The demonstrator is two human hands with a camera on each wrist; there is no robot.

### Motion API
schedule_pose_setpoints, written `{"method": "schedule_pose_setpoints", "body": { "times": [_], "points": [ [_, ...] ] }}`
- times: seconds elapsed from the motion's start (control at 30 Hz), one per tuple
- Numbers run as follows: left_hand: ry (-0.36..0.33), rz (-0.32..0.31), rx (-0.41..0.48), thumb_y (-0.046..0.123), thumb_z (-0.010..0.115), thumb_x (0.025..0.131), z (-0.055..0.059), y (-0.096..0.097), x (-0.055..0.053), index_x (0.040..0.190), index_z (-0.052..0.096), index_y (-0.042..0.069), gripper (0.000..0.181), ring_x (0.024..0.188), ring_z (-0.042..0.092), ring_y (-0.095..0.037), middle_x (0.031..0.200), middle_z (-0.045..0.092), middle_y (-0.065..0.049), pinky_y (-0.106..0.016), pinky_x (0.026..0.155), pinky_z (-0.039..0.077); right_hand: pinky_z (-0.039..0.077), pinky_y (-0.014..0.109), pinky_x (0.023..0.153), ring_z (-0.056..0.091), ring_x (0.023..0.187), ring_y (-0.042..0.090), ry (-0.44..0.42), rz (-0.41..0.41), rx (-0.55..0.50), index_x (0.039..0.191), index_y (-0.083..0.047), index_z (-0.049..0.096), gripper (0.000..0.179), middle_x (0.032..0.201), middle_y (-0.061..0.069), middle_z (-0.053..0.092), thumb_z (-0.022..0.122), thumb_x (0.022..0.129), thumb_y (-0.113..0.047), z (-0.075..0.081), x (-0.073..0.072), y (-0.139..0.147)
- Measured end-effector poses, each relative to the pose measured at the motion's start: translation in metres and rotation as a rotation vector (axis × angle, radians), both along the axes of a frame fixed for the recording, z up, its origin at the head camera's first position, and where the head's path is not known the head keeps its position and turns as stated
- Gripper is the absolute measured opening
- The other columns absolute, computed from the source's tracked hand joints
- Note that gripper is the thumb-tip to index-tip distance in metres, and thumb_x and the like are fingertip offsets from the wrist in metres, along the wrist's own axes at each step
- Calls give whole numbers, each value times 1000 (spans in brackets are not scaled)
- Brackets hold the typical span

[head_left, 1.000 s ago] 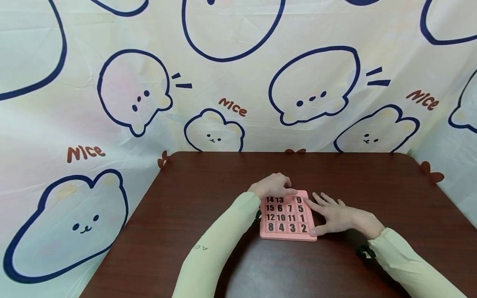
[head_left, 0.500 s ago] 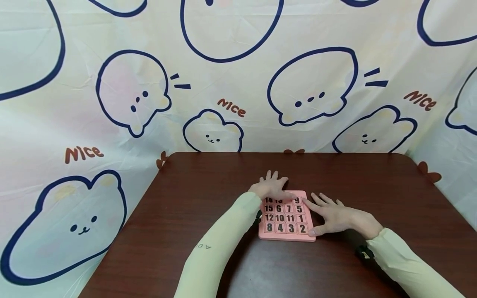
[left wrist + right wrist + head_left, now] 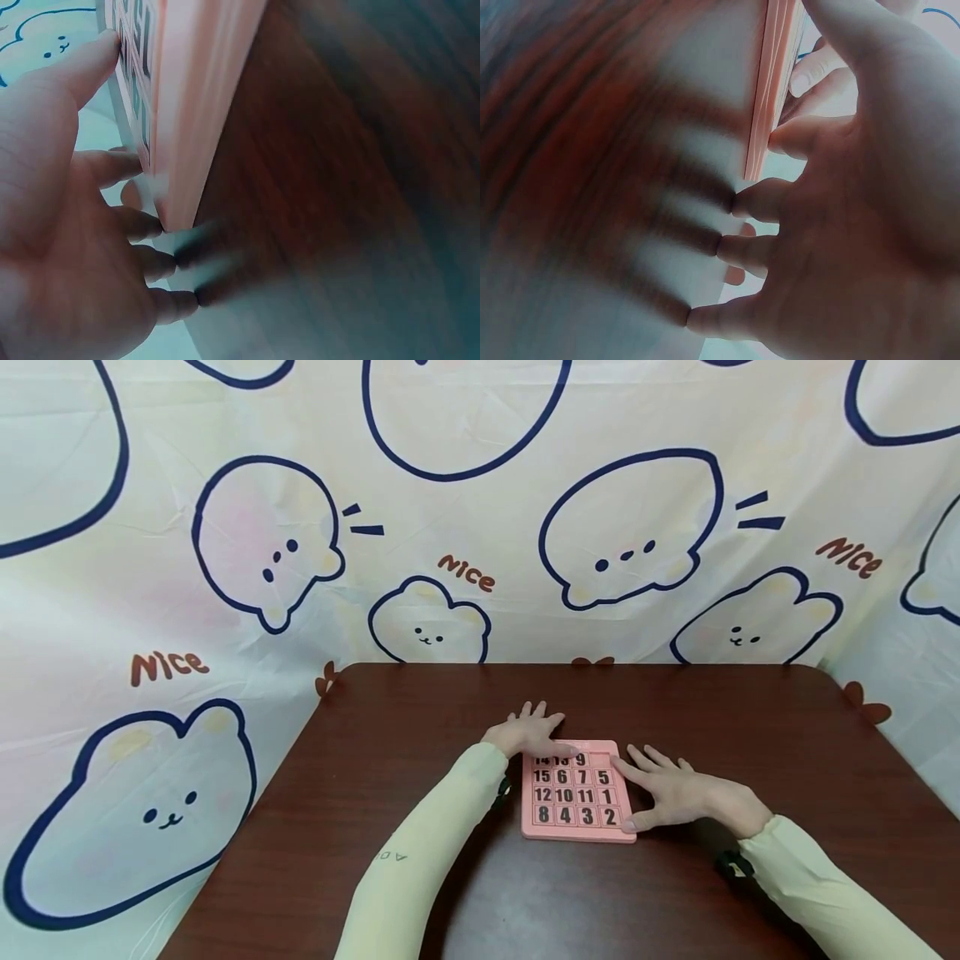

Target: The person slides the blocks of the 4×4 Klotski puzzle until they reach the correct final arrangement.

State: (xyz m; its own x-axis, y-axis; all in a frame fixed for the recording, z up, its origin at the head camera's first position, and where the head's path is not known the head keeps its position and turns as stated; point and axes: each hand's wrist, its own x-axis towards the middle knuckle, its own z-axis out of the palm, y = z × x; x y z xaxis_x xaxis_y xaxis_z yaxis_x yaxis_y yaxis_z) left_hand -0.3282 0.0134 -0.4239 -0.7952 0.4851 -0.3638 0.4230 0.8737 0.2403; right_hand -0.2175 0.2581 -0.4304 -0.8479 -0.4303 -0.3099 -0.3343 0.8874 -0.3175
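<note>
Left hand [image 3: 527,735] at the far-left corner of the pink number slide puzzle [image 3: 579,837], its grip loose, fingers fanned out onto the table [image 3: 390,735] beyond! Its thumb reaches in over the top row, partly covering the 14 and 13, and the tip sits right at the 9 tile [image 3: 581,760]; whether it presses there is hard to tell. Just right of that thumb tip, a sunken slot [image 3: 602,760] ends the row.

Across to the right hand [image 3: 671,793], fingers spread, nothing clasped: the index fingertip touches the puzzle's side near the slot, the thumb is down at the near-right corner, and the other fingers splay away to the tabletop. So the puzzle lies flat between the two hands, digits facing the wearer. Nearer than the left thumb it reads 15, 6, 7, 5, then 12, 10, 11, 1, and 8, 4, 3, 2 along the near edge, with that 2 right beside the right thumb!

Pale sleeves [image 3: 427,835] run back from both hands, and a black band [image 3: 735,865] shows under the right wrist. Beyond the hands and the table's far edge, a pale cloth [image 3: 450,527] hangs, navy-outlined cartoon bears all over it and "Nice" in red-brown lettering.
</note>
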Motion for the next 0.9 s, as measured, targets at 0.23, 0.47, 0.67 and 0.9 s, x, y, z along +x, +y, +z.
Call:
{"method": "schedule_pose_setpoints", "body": {
  "times": [0.23, 0.47, 0.67, 0.9],
  "points": [
    [25, -4, 69, 61, 50, 94, 1, -1, 1, 157, 27, 24, 76, 154, 7, -35, 166, 13, -11, -54, 121, 17, 11, 80, 105, 8, 148, 51, -11, -3, -7, 158, -17, 22, 109, 162, 26, 14, 65, 75, -74, 1, 0, -1],
    [159, -100, 188, 50, 48, 100, 12, -2, 24, 151, 40, 22, 59, 149, 29, -28, 159, 34, -9, -48, 117, 32, 12, 80, 104, 9, 147, 52, 0, -2, -3, 157, -17, 23, 109, 162, 26, 15, 65, 75, -74, 2, 1, -2],
    [271, -259, 187, 44, 49, 101, 17, -4, 54, 148, 46, 20, 52, 131, 53, -20, 143, 54, -6, -39, 107, 45, 13, 80, 104, 9, 147, 52, 2, 5, -3, 157, -16, 23, 109, 162, 26, 15, 64, 75, -75, 1, 0, 0],
    [273, -376, 18, 44, 48, 102, 18, -1, 80, 151, 40, 29, 52, 66, 60, -7, 76, 68, 2, -22, 66, 52, 14, 81, 103, 10, 147, 53, 13, 11, -14, 157, -15, 24, 109, 161, 27, 15, 65, 75, -74, 1, 0, 1]
  ]
}}
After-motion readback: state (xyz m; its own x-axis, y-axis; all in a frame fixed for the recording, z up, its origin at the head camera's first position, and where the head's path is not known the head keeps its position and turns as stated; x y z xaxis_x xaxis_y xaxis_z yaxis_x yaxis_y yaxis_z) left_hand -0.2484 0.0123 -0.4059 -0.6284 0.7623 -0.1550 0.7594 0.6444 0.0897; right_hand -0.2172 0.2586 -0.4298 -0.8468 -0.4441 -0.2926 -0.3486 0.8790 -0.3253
